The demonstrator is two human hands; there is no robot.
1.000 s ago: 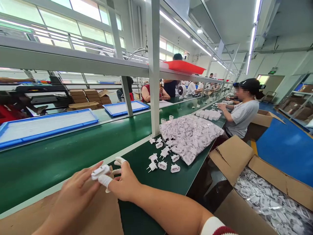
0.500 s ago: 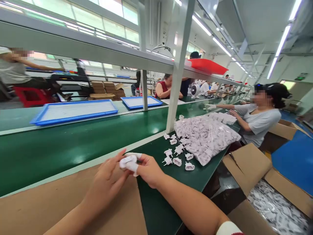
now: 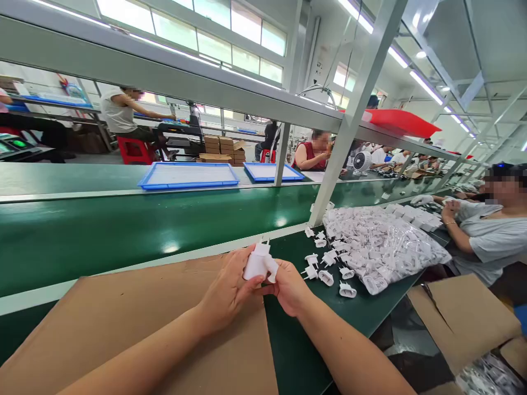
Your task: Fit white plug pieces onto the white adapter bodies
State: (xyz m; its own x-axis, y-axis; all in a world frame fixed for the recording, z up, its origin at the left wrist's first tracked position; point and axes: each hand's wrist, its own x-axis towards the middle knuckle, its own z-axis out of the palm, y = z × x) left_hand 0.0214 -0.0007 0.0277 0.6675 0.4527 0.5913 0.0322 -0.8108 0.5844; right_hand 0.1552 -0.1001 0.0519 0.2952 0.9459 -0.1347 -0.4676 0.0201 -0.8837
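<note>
Both my hands meet over the near edge of the green bench, pinching one white plug part (image 3: pixel 258 262) between them. My left hand (image 3: pixel 228 291) grips it from the left, fingers curled around its body. My right hand (image 3: pixel 290 285) closes on it from the right, with white cots on its fingertips. The part's two pins stick up at its top. Several loose white plug pieces (image 3: pixel 327 270) lie on the bench just right of my hands. Behind them sits a clear bag of white plug parts (image 3: pixel 382 247).
A brown cardboard sheet (image 3: pixel 123 323) covers the bench under my left arm. The green conveyor belt (image 3: pixel 123 225) runs beyond it, with blue trays (image 3: pixel 187 175) farther back. A grey post (image 3: pixel 349 126) rises ahead. A seated person (image 3: pixel 489 230) works at right; an open carton flap (image 3: pixel 461 318) lies low right.
The view has swung left and my hands now sit near the frame's middle. The white part has turned upright between my fingers, pins pointing up.
</note>
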